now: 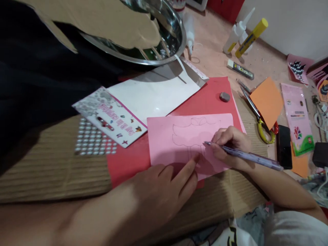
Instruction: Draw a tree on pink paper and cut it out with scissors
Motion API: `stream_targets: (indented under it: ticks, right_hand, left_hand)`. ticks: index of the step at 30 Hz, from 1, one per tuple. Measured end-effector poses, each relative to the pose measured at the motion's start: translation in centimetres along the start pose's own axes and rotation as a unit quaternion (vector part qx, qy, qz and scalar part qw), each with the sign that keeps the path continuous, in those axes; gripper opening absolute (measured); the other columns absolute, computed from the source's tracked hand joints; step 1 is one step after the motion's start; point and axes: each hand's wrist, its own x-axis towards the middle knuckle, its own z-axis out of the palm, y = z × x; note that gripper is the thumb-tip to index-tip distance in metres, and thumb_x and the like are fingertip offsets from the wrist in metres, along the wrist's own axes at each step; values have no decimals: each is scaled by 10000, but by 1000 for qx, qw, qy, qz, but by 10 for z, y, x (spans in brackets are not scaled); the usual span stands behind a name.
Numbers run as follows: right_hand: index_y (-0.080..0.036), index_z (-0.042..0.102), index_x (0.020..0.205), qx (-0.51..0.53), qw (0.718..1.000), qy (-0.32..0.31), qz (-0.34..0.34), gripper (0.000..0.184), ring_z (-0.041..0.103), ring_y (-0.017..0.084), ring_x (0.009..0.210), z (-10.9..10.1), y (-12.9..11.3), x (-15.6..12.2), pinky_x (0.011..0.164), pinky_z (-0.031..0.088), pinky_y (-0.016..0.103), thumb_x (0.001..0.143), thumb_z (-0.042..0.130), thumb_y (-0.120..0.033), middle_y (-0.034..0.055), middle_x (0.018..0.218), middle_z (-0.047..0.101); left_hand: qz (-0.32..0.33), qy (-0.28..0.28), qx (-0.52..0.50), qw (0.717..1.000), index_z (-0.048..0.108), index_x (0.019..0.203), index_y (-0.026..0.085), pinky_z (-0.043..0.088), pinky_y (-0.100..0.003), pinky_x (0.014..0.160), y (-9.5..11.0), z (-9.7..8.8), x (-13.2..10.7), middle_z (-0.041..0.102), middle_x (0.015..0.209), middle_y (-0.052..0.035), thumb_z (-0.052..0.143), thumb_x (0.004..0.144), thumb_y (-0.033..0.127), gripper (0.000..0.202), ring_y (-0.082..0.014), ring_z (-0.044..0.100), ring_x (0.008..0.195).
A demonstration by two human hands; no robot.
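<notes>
A sheet of pink paper (164, 136) lies on red paper (128, 167), bearing a thin line drawing with scalloped edges and straight lines below. My right hand (230, 145) is closed around a slim, purple-and-white patterned pencil (251, 159), its tip at the drawing's lower right. Lying across the lower edge of the pink sheet, my left hand (166, 191) has its fingers stretched out, the index fingertip beside the straight lines. A small grey eraser (224, 97) rests on the red paper above my right hand.
Corrugated cardboard (51, 171) lies underneath. A printed white envelope (153, 92) and a sheet of pearl stickers (89, 136) sit left of the drawing. Behind are a metal bowl (180, 37) and glue bottles (234, 36). Scissors (266, 133), orange paper (268, 100) and a phone (284, 147) lie right.
</notes>
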Motion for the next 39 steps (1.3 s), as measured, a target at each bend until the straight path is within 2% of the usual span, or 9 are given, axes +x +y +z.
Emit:
stream_targets:
  ticks: [5, 8, 13, 19, 24, 28, 31, 34, 39]
  right_hand:
    - [-266, 419, 726, -47, 999, -3, -18, 309, 454, 118, 537, 7, 6, 5, 546, 385, 278, 903, 670, -234, -73, 623, 456]
    - [-269, 392, 725, -54, 999, -3, 0, 331, 421, 112, 531, 7, 7, 5, 552, 381, 279, 894, 672, -229, -81, 618, 427]
    - [-270, 400, 733, -42, 999, -12, -8, 327, 408, 111, 521, 6, 6, 5, 543, 371, 282, 902, 676, -225, -85, 619, 440]
    - [-266, 399, 722, -52, 998, -11, -17, 317, 437, 110, 536, 7, 2, 8, 534, 353, 277, 881, 666, -205, -75, 635, 484]
    - [-265, 376, 692, -72, 997, 25, -2, 343, 437, 109, 520, 10, 1, 7, 518, 344, 270, 843, 671, -181, -81, 601, 467]
    - [-268, 370, 685, -75, 995, 41, 41, 347, 453, 112, 511, 10, 0, 6, 513, 359, 263, 848, 670, -206, -79, 583, 471]
    - [-270, 367, 685, -69, 997, 20, 32, 343, 431, 110, 502, 10, 0, 6, 514, 358, 266, 848, 665, -220, -83, 576, 452]
    - [-268, 359, 681, -75, 997, 19, 8, 338, 416, 106, 501, 10, 0, 8, 507, 346, 264, 831, 653, -195, -83, 585, 440]
    - [-264, 338, 657, -107, 993, 45, 9, 336, 405, 101, 481, 12, -4, 10, 482, 321, 257, 808, 627, -183, -81, 558, 430]
  left_hand:
    - [-3, -6, 8, 1000, 747, 1316, 207, 454, -360, 546, 1, 0, 2, 812, 1269, -120, 534, 847, 82, 530, -218, 678, 626]
    - [-4, 0, 7, 1000, 747, 1316, 207, 445, -357, 565, 1, 1, 2, 807, 1284, -120, 542, 881, 108, 491, -212, 672, 639]
    - [18, -16, 12, 1000, 711, 1364, 170, 471, -347, 618, -1, 0, 0, 745, 1400, -160, 556, 977, 151, 418, -202, 694, 727]
    - [21, -12, 18, 1000, 672, 1427, 199, 489, -360, 666, -1, 2, -6, 706, 1467, -146, 559, 982, 179, 459, -213, 700, 786]
    - [-46, -13, -37, 998, 585, 1525, 282, 550, -436, 892, 3, 2, 3, 661, 1527, -133, 620, 967, 345, 562, -293, 722, 1042]
    - [-62, -9, -56, 996, 533, 1571, 296, 551, -484, 954, 5, 2, 12, 630, 1559, -152, 629, 958, 427, 634, -327, 707, 1130]
    - [-61, -10, -57, 996, 532, 1575, 297, 553, -481, 947, 5, 2, 9, 627, 1565, -153, 630, 957, 418, 637, -323, 709, 1123]
    - [-44, -22, -43, 998, 557, 1556, 294, 560, -448, 900, 3, 2, 1, 641, 1554, -140, 623, 955, 335, 606, -295, 723, 1056]
    - [25, -33, 23, 999, 673, 1418, 193, 528, -349, 659, -1, 2, -3, 712, 1459, -155, 545, 985, 174, 452, -206, 710, 765]
